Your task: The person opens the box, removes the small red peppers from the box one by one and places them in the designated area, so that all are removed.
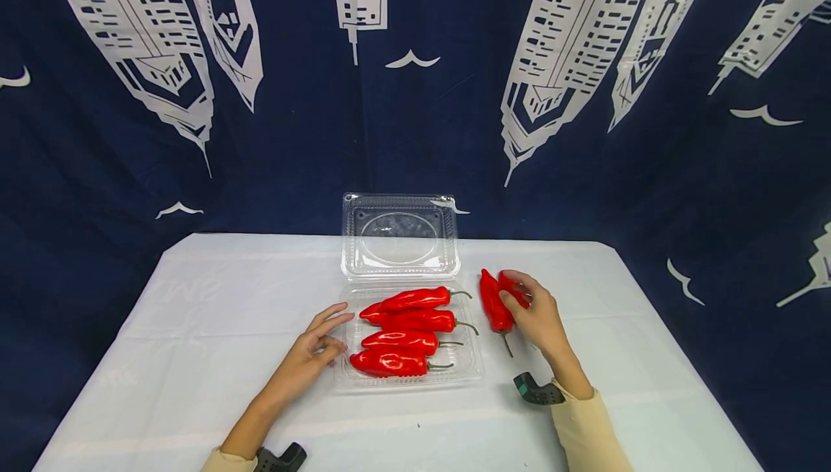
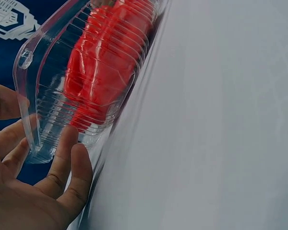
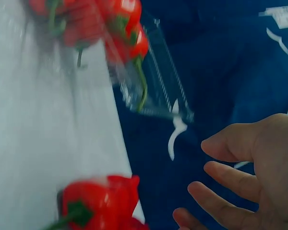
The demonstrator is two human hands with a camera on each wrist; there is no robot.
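Observation:
Several red chili peppers with green stems lie side by side in a clear plastic clamshell box. At its left edge is my left hand, fingers spread and fairly straight. The left wrist view shows those fingertips right at the box's ribbed wall and rim. To the right of the box, a loose red pepper rests on the table beside another pepper, partly hidden by my right hand. In the right wrist view the right-hand fingers are apart with nothing between them, near the loose peppers.
The box's clear lid stands raised behind it, near the table's back edge. A white cloth covers the table. Behind hangs a dark blue curtain with white buildings printed on it. Both wrists wear a black device.

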